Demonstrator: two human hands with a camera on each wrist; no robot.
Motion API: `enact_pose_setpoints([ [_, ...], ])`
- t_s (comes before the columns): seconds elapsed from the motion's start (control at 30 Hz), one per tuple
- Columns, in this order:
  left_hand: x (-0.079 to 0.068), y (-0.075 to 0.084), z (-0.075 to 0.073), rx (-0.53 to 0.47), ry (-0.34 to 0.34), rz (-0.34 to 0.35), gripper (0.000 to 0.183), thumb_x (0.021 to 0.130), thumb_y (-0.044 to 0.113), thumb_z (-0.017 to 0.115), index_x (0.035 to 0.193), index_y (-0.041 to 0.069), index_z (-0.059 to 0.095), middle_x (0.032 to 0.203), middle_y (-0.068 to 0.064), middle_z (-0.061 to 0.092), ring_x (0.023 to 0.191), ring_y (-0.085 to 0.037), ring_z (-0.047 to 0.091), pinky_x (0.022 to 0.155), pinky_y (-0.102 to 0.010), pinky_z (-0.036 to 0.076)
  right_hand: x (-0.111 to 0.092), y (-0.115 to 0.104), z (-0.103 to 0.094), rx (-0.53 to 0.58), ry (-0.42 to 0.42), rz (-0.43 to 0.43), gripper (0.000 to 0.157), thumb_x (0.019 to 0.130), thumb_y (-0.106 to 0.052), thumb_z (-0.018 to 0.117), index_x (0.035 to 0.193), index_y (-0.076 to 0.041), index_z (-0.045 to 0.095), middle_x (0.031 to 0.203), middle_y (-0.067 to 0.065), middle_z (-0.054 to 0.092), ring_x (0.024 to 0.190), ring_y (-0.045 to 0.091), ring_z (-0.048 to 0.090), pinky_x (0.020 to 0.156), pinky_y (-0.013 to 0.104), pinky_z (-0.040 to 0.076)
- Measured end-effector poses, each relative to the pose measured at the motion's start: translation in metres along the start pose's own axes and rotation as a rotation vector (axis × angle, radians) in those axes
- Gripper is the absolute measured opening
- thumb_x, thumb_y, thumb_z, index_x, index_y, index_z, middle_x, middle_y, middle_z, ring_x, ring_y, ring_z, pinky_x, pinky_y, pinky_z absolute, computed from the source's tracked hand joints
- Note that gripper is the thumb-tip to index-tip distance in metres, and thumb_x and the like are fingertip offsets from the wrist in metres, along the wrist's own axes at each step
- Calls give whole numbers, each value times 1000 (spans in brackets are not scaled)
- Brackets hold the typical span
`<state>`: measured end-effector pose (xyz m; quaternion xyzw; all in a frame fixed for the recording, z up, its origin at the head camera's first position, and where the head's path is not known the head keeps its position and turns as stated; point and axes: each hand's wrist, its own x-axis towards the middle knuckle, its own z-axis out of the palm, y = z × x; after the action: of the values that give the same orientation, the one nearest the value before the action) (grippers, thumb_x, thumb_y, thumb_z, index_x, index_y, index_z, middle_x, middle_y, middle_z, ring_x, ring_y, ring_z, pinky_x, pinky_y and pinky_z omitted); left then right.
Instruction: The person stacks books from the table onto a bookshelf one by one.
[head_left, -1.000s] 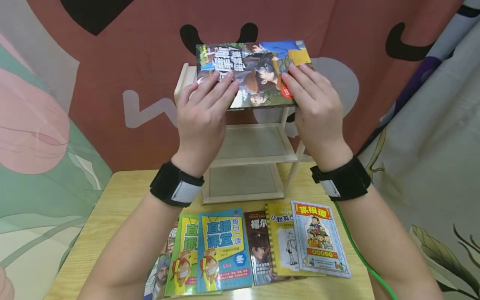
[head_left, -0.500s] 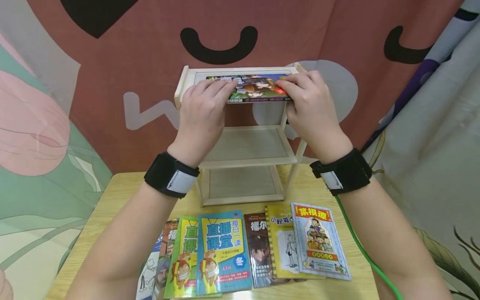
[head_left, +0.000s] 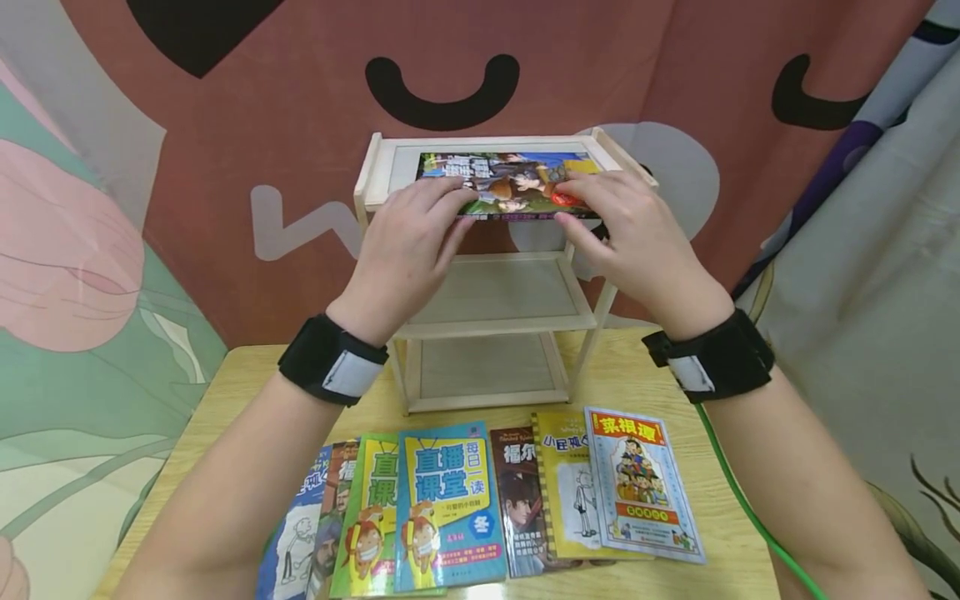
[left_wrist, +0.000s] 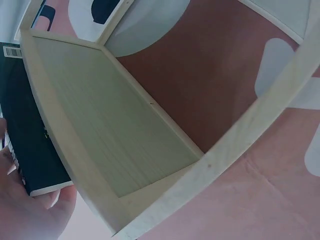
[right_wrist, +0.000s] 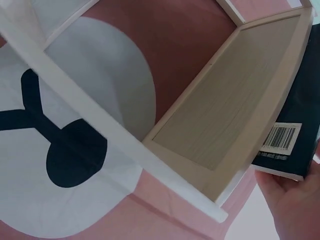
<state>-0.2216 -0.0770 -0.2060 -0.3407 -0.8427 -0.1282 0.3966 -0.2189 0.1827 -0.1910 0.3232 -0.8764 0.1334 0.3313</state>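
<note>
A comic-style book [head_left: 517, 179] with a dark, colourful cover lies flat at the front of the wooden rack's top shelf [head_left: 397, 162]. My left hand [head_left: 412, 233] holds its left part, fingers over the cover and thumb low at the front edge. My right hand [head_left: 637, 237] holds the right part the same way, its thumb by the spine. From below, both wrist views show the dark back cover [right_wrist: 300, 110] jutting past the shelf's front rail [left_wrist: 55, 130]. The fingers on top are mostly hidden in the wrist views.
Below are the rack's middle shelf [head_left: 495, 287] and bottom shelf [head_left: 487, 367]. Several overlapping books lie on the wooden table [head_left: 202, 433] in front, among them a blue one [head_left: 450, 500] and a light-blue one [head_left: 645, 483]. A green cable [head_left: 738, 492] runs along the right forearm.
The book has come down from a raised, tilted position above the rack to lie flat on the top shelf. Both hands have lowered with it, and their thumbs now show at its front edge.
</note>
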Motion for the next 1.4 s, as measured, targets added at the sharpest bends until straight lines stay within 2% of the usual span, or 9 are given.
enact_pose_setpoints([
  [0.1,2,0,0,-5,1,-4,36,98,28,46,122,8,62,122,-6,58,116,-19,48,102,-31,32,1,4,1,4,10,-28,41,94,-34,54,125,-9,60,128,7,55,118,22,46,103,38,32],
  [0.2,6,1,0,29,-32,-40,35,98,26,46,125,9,61,124,-5,59,118,-18,47,102,-33,33,5,8,4,-5,19,-43,40,94,-32,54,126,-8,60,128,8,55,119,22,46,104,36,31],
  [0.4,19,0,1,73,-147,-182,36,98,27,45,129,14,59,129,0,54,122,-14,44,98,-38,35,18,15,9,-18,-77,53,43,96,-36,47,131,-12,56,132,6,52,123,19,42,106,36,28],
  [0.53,25,-1,3,70,-180,-235,37,98,27,44,130,15,58,130,1,53,123,-13,43,98,-38,35,25,17,12,-8,-139,122,44,97,-38,44,134,-14,54,135,4,49,125,19,40,106,36,27],
  [0.83,30,-4,3,62,-227,-263,39,99,29,39,131,15,57,131,0,53,123,-13,42,100,-37,33,32,18,11,20,-164,179,45,97,-40,43,133,-16,54,132,3,52,124,19,41,105,37,28],
  [1.07,30,-6,7,66,-224,-267,43,99,35,36,131,15,57,132,1,52,125,-12,40,101,-39,31,34,17,13,2,-186,207,47,98,-41,37,134,-16,53,135,4,49,125,19,40,106,37,27],
  [1.4,30,-5,9,150,-213,-263,48,99,39,31,132,13,56,133,-2,51,127,-16,38,97,-42,32,37,15,17,-51,-194,215,48,99,-40,34,135,-14,53,135,3,49,125,18,40,106,35,28],
])
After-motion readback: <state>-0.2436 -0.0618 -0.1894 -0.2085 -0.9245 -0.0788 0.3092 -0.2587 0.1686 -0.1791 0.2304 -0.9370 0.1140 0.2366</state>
